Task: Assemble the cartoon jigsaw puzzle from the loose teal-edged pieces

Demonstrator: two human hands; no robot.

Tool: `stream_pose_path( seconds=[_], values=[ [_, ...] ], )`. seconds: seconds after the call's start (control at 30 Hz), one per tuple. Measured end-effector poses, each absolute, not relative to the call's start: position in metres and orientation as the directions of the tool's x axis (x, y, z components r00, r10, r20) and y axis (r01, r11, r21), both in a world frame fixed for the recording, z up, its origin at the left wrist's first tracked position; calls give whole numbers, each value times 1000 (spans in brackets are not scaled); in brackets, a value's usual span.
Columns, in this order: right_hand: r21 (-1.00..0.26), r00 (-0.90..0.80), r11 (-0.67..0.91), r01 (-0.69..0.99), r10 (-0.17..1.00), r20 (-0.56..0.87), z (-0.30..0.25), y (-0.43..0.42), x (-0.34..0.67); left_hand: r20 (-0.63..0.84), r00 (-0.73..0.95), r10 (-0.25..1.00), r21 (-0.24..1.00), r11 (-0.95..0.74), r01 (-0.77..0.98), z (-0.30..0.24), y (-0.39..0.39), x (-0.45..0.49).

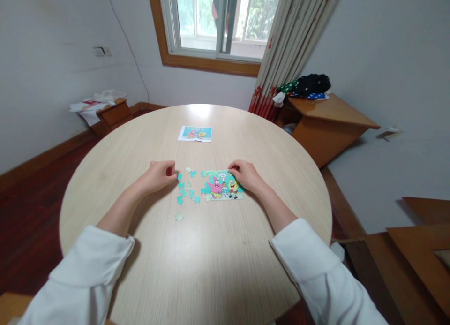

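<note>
A partly assembled jigsaw puzzle point(216, 189) with colourful cartoon figures on a turquoise ground lies flat on the round table point(197, 268). My right hand point(245, 175) is closed at its upper right part, fingertips on the top edge and covering that corner. To the puzzle's left are several loose jigsaw pieces point(191, 193), mostly turquoise, a few pale. My left hand point(163, 172) is curled, its fingertips beside a turquoise piece point(179, 176); whether they grip anything is hidden. One pale piece point(179, 216) lies nearer to me, apart from the others.
Farther back on the table is a printed picture point(195, 133) of the same cartoon scene. A wooden cabinet point(326, 123) with cloths on top stands beyond the right edge, near a curtain point(284, 43). At the back left is a low wooden stand point(114, 116) with papers.
</note>
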State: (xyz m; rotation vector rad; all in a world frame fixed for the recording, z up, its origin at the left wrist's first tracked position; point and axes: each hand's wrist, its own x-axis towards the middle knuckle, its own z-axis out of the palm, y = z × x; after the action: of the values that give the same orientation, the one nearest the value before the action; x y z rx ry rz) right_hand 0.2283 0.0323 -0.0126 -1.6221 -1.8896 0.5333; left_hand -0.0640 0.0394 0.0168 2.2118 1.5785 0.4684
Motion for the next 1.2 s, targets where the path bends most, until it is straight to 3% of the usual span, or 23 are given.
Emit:
stream_pose_path(
  seconds=[0.3, 0.57, 0.97, 1.2],
  values=[
    [-499, -92, 158, 852, 984, 154, -6, 30, 224, 39, 313, 949, 486, -292, 824, 20, 36, -62],
    [-484, -84, 152, 862, 984, 160, -6, 30, 222, 54, 287, 956, 469, -278, 838, 16, 39, -64],
    [-487, -106, 210, 848, 967, 234, -13, 32, 226, 183, -153, 971, 484, 46, 874, 17, 54, -85],
    [-483, -104, 219, 848, 962, 253, -11, 30, 225, 111, -122, 986, 477, 55, 877, 11, 59, -99]
  ],
)
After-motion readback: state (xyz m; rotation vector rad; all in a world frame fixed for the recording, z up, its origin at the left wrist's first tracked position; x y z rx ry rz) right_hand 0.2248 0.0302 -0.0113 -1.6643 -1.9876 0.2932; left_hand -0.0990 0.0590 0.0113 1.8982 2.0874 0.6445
